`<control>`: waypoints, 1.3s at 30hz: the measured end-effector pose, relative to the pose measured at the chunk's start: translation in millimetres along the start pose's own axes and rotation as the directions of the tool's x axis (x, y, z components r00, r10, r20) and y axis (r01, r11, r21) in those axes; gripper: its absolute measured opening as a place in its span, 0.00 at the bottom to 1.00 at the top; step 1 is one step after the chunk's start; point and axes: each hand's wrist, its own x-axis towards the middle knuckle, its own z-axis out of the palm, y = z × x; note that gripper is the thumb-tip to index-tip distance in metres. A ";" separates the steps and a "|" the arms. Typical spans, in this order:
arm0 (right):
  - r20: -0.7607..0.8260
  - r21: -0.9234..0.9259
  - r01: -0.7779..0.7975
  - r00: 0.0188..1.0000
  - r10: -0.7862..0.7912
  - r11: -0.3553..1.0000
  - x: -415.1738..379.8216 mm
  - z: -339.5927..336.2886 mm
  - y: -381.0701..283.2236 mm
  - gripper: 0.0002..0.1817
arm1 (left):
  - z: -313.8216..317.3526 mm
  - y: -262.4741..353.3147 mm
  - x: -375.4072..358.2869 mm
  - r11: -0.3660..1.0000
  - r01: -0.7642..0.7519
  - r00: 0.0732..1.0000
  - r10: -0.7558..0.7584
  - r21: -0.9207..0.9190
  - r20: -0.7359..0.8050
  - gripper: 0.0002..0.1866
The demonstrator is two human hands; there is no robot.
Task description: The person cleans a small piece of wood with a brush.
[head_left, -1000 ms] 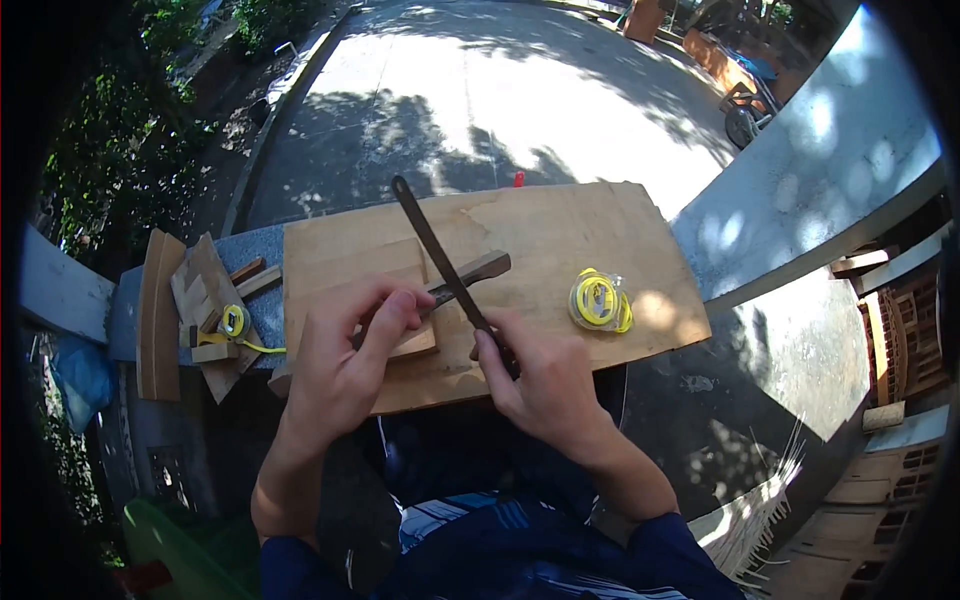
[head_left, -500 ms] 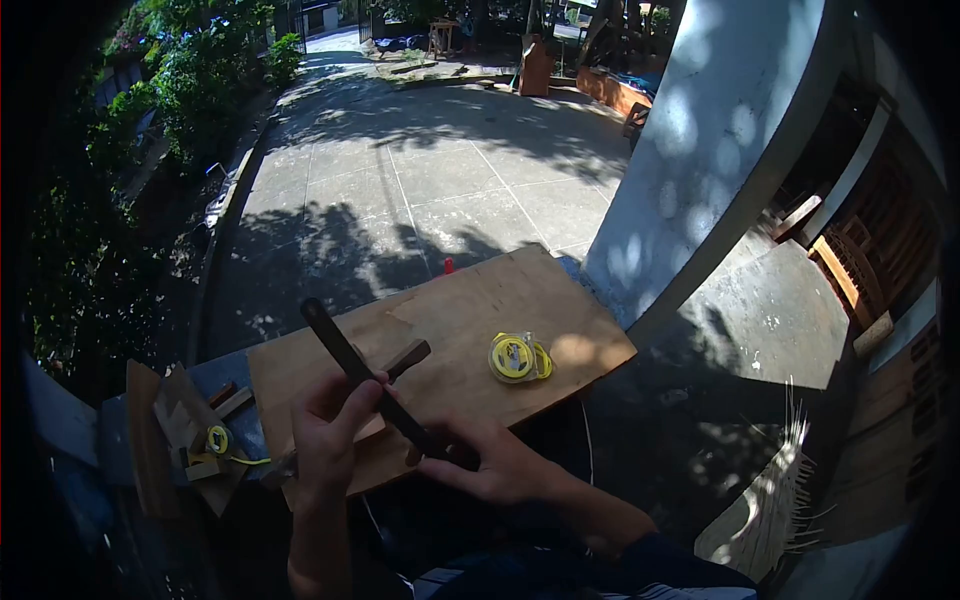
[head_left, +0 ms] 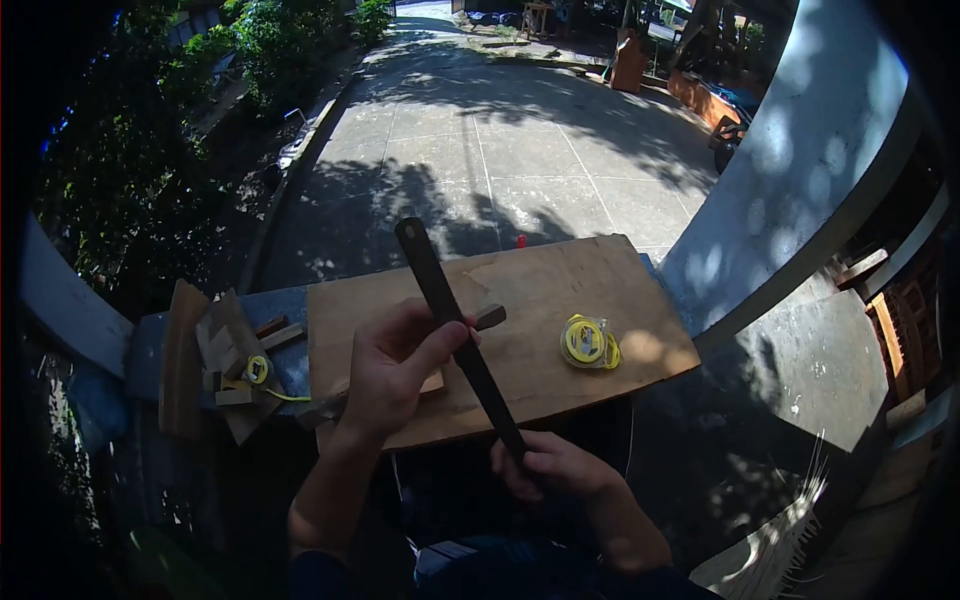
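Observation:
A long, flat, dark bar (head_left: 432,270) with a rounded, holed upper end slants across in front of me above the plywood board (head_left: 540,270). My left hand (head_left: 395,365) grips it around the middle, thumb laid across it. My right hand (head_left: 560,468) is closed around its lower end, just off the board's near edge. Behind the bar, the end of a wooden piece (head_left: 490,317) shows on the board; the rest is hidden by my left hand. To the right lies a round yellow tape roll (head_left: 585,342) in clear wrapping.
Wood offcuts (head_left: 183,350) and a smaller yellow tape measure (head_left: 258,370) lie left of the board. A red object (head_left: 521,241) shows at the far edge. A pale pillar (head_left: 790,190) rises at right, with a bristly broom-like bundle (head_left: 780,535) below.
My view has turned left, so the scene sits further right. The bar stands steeper, and my right hand has drawn lower, toward me, with the bar's end.

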 end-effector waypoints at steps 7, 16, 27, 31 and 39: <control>-0.450 -0.407 -0.120 0.889 -0.084 0.905 -1.8 22.2 -5.2 0.16 | -16.5 6.0 1.4 0.613 -0.131 0.991 0.099 0.779 0.090 0.20; -0.674 -0.312 -0.338 0.737 0.044 0.888 -11.5 23.1 -10.3 0.15 | -47.6 -37.2 -19.5 0.326 -0.158 0.980 0.165 0.932 0.108 0.21; -0.607 -0.795 -0.521 0.689 -0.397 0.312 -1.3 29.9 -3.2 0.06 | -46.0 -39.2 -18.6 0.426 -0.111 0.991 0.115 0.898 0.068 0.13; -0.621 -0.783 -0.564 0.689 -0.374 0.262 0.3 36.0 -2.5 0.06 | -41.6 -31.1 -18.3 0.449 0.003 1.000 0.027 0.893 -0.016 0.13; -0.505 -0.859 -0.505 0.808 -0.304 0.085 3.1 39.4 5.7 0.08 | -39.2 -31.4 -18.0 0.410 0.016 0.999 0.031 0.912 -0.031 0.17</control>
